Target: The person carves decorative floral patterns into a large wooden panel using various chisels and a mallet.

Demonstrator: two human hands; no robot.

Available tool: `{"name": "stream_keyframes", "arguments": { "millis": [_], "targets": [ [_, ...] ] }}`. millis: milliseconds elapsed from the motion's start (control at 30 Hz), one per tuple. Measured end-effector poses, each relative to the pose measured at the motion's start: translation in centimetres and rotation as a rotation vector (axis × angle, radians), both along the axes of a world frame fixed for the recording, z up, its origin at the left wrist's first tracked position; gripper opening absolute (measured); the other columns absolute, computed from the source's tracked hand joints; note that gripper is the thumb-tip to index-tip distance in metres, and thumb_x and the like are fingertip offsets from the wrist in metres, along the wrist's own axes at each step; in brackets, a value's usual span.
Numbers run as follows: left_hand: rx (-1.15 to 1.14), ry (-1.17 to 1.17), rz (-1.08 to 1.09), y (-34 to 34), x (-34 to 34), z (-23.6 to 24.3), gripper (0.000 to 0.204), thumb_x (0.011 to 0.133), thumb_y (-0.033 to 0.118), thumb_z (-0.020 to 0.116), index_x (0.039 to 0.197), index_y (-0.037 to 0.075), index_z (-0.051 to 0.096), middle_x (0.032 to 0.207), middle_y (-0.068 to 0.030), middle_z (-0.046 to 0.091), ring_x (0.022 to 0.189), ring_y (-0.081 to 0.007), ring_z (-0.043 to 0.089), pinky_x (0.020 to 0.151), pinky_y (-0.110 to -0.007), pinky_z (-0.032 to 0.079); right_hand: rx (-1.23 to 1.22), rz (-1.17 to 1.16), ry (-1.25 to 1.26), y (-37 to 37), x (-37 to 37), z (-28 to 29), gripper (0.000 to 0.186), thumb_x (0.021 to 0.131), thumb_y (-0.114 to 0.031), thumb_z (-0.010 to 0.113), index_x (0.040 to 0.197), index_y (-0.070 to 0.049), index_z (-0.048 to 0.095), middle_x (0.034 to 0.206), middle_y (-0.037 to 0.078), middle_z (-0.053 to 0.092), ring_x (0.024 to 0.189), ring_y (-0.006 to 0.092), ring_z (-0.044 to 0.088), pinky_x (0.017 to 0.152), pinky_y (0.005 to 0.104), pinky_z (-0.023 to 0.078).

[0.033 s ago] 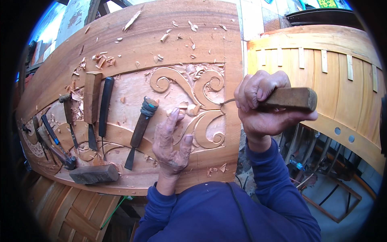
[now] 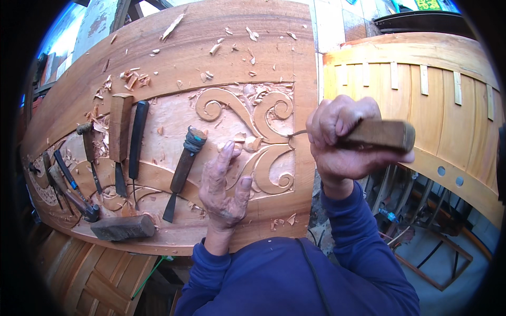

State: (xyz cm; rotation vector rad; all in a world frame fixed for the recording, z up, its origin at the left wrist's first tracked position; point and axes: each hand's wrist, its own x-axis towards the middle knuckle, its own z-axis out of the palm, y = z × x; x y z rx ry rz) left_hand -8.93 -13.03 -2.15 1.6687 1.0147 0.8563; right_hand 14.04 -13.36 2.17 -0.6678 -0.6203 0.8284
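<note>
My right hand [image 2: 342, 142] is closed round the wooden handle [image 2: 379, 134] of a tool; its thin curved blade [image 2: 299, 132] reaches to the right border of the carved scrollwork [image 2: 274, 147]. My left hand [image 2: 224, 192] lies on the wooden panel [image 2: 237, 52], fingers apart and holding nothing, beside a small raised carved piece. Left of it lie a broad chisel with a cord-wrapped handle [image 2: 183, 168], a wooden-handled chisel [image 2: 119, 131], a black-handled tool [image 2: 138, 139], several smaller tools [image 2: 66, 174] and a dark block [image 2: 122, 227]. Wood shavings [image 2: 134, 78] are scattered over the panel.
A paler wooden panel [image 2: 400, 105] with small battens stands to the right, with metal bars [image 2: 411, 189] and a rectangular frame [image 2: 432, 260] below it. Other wooden doors [image 2: 105, 276] are at the lower left. A pale post [image 2: 92, 26] rises at the back left.
The tool's handle has tilted and shifted slightly downward in my right hand, whose thumb moved a little. My left hand has not visibly moved.
</note>
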Motion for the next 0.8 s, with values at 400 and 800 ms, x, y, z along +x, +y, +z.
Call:
{"name": "stream_keyframes", "arguments": {
  "millis": [400, 800],
  "targets": [
    [0.02, -0.005, -0.04, 0.2, 0.2, 0.5, 0.063, 0.102, 0.033, 0.071, 0.152, -0.002, 0.056, 0.124, -0.0166, 0.072, 0.11, -0.0257, 0.069, 0.101, -0.038, 0.054, -0.08, -0.127, -0.062, 2.0, 1.7, -0.5, 0.086, 0.098, -0.088, 0.026, 0.089, -0.007, 0.054, 0.068, 0.003, 0.048, 0.048, 0.014, 0.041, 0.042, 0.0312, 0.034],
    [0.062, 0.055, -0.021, 0.3, 0.2, 0.3, 0.062, 0.098, 0.032, 0.074, 0.149, -0.002, 0.059, 0.117, -0.0178, 0.074, 0.102, -0.0309, 0.071, 0.094, -0.04, 0.056, 0.04, 0.0, 0.016, 0.6, 0.4, -0.6, 0.106, 0.08, -0.106, 0.028, 0.095, -0.004, 0.054, 0.074, 0.006, 0.051, 0.049, 0.0125, 0.037, 0.042, 0.0299, 0.029]
  ]
}}
